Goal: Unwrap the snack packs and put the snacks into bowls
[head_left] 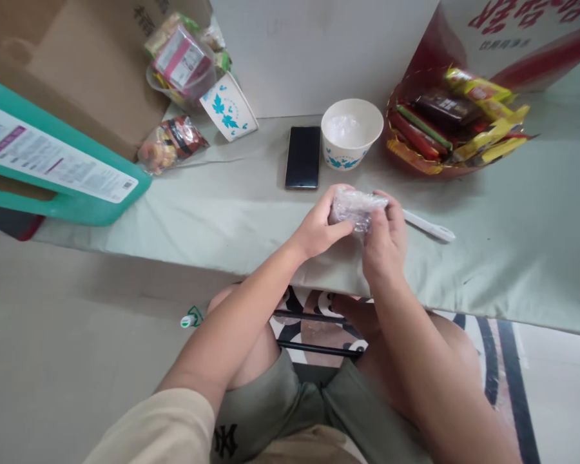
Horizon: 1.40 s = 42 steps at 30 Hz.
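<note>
Between my two hands is a bundle wrapped in clear plastic film (354, 207), held just above the front part of the cloth-covered table. My left hand (321, 225) grips its left end, thumb along the near side. The fingers and thumb of my right hand (385, 238) close on its right end. What lies inside the wrapping I cannot make out. Behind the bundle stands a white paper bowl (352, 132) with blue leaf prints and some clear film inside. A white plastic handle (430, 225) sticks out to the right of my right hand.
A phone (303, 158) lies left of the bowl. A basket of packaged snacks (457, 122) stands at the right. Leftward are a snack bag (171, 143), a tipped paper bowl (229, 106), a tub of packages (183, 61) and a large green container (62, 161). The table's front edge runs above my knees.
</note>
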Available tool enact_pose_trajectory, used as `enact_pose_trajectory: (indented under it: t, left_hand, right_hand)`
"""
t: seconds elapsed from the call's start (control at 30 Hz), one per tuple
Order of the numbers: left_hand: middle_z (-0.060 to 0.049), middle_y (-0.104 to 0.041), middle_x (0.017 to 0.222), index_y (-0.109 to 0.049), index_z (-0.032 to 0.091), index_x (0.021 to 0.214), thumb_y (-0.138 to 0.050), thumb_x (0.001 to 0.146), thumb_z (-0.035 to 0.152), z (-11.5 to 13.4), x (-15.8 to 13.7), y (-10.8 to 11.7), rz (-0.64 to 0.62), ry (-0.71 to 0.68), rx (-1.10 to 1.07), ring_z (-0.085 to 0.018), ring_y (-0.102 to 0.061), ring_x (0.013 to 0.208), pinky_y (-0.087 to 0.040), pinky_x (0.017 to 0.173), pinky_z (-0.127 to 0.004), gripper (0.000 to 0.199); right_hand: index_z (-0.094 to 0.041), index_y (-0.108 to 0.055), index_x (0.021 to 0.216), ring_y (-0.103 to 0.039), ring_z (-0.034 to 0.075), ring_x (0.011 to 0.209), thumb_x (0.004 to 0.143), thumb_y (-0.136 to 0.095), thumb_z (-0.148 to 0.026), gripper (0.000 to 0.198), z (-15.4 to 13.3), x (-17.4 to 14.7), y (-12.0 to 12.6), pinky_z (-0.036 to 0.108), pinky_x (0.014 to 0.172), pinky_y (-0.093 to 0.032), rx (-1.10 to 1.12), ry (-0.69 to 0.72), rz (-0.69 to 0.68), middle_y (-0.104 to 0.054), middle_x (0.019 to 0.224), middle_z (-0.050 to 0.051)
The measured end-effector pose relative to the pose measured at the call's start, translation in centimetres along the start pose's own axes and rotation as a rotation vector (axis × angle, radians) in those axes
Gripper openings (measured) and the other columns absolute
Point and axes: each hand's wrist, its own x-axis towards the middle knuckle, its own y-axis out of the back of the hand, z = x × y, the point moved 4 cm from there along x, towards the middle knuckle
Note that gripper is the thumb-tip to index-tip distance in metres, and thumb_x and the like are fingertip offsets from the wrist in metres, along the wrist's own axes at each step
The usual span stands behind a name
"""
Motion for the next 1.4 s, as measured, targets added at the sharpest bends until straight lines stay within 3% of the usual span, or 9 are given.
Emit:
enact_pose_trajectory:
  t: [0.1, 0.2, 0.37, 0.57, 0.73, 0.87, 1.03, 1.13, 1.4]
  left_hand:
    - [-0.009, -0.066, 0.126, -0.044, 0.023, 0.131, -0.064, 0.082, 0.016, -1.3, 0.9, 0.6, 0.076, 0.029, -0.05, -0.021, -0.068, 0.11, -0.055, 0.094, -0.032, 0.053]
    - [-0.009, -0.065, 0.127, -0.039, 0.026, 0.135, -0.066, 0.086, 0.026, -2.5, 1.6, 1.1, 0.185, 0.019, -0.103, -0.021, -0.069, 0.11, -0.057, 0.091, -0.032, 0.056]
    - [-0.008, -0.064, 0.118, -0.027, 0.033, 0.148, -0.072, 0.088, 0.049, -3.5, 2.5, 1.5, 0.289, 0.0, -0.191, -0.02, -0.071, 0.099, -0.058, 0.081, -0.033, 0.077]
    - [-0.007, -0.064, 0.119, -0.041, 0.031, 0.14, -0.069, 0.087, 0.035, -3.0, 2.6, 1.9, 0.278, -0.028, -0.144, -0.02, -0.068, 0.101, -0.056, 0.086, -0.034, 0.06]
    - [-0.005, -0.068, 0.107, -0.037, 0.03, 0.144, -0.064, 0.084, 0.027, -2.7, 2.4, 1.6, 0.245, 0.006, -0.115, -0.016, -0.068, 0.086, -0.055, 0.074, -0.028, 0.066]
    - [0.001, -0.063, 0.083, -0.054, 0.023, 0.116, -0.06, 0.077, 0.021, -2.6, 2.3, 1.4, 0.286, 0.017, -0.049, -0.011, -0.057, 0.065, -0.047, 0.061, -0.023, 0.039]
    - [0.002, -0.059, 0.08, -0.059, 0.022, 0.104, -0.061, 0.077, 0.028, -2.3, 2.1, 1.2, 0.293, 0.004, 0.007, -0.011, -0.051, 0.065, -0.044, 0.061, -0.023, 0.027]
    - [0.003, -0.059, 0.076, -0.061, 0.021, 0.105, -0.063, 0.078, 0.028, -2.3, 2.1, 1.2, 0.293, -0.007, 0.009, -0.011, -0.05, 0.063, -0.044, 0.06, -0.023, 0.028]
    - [0.001, -0.062, 0.08, -0.061, 0.02, 0.095, -0.063, 0.074, 0.027, -2.4, 2.7, 2.0, 0.391, 0.013, -0.076, -0.01, -0.053, 0.065, -0.045, 0.058, -0.022, 0.022]
  right_hand:
    - [-0.023, -0.057, 0.125, -0.064, 0.026, 0.111, 0.097, -0.045, -0.041, 0.036, -1.7, 0.6, 2.4, 0.046, 0.099, -0.051, -0.285, 0.142, 0.106, -0.066, 0.117, 0.013]
    - [-0.02, -0.059, 0.127, -0.062, 0.034, 0.114, 0.086, -0.054, -0.032, 0.043, -1.1, 1.5, 4.7, 0.056, 0.102, -0.047, -0.659, 0.15, 0.192, -0.065, 0.117, 0.016]
    - [-0.02, -0.069, 0.109, -0.06, 0.039, 0.109, 0.085, -0.055, -0.034, 0.031, 2.5, 2.3, 6.7, 0.06, 0.094, -0.047, -0.942, 0.024, 0.01, -0.065, 0.112, 0.019]
    - [-0.024, -0.066, 0.105, -0.063, 0.026, 0.079, 0.094, -0.049, -0.042, 0.027, 0.8, 1.8, 6.1, 0.04, 0.077, -0.05, -0.652, 0.048, 0.019, -0.069, 0.087, 0.008]
    - [-0.025, -0.064, 0.093, -0.054, 0.017, 0.057, 0.098, -0.045, -0.049, 0.031, -1.0, 0.7, 3.2, 0.031, 0.061, -0.043, -0.353, 0.035, -0.223, -0.06, 0.066, 0.0]
    - [-0.023, -0.059, 0.084, -0.053, 0.017, 0.056, 0.1, -0.041, -0.05, 0.035, -0.8, 0.3, 2.6, 0.03, 0.058, -0.04, -0.305, -0.012, -0.254, -0.057, 0.062, -0.001]
    - [-0.023, -0.064, 0.106, -0.057, 0.018, 0.059, 0.095, -0.047, -0.04, 0.026, -0.4, 0.3, 2.4, 0.031, 0.06, -0.042, -0.356, -0.034, -0.255, -0.065, 0.072, 0.0]
    - [-0.026, -0.059, 0.134, -0.059, 0.018, 0.059, 0.091, -0.051, -0.029, 0.044, -0.5, 0.4, 2.3, 0.033, 0.064, -0.047, -0.392, -0.002, -0.225, -0.071, 0.084, 0.001]
    - [-0.031, -0.064, 0.136, -0.073, 0.024, 0.098, 0.093, -0.049, -0.027, 0.046, -0.6, 0.4, 1.9, 0.039, 0.087, -0.057, -0.385, 0.06, -0.281, -0.076, 0.119, 0.005]
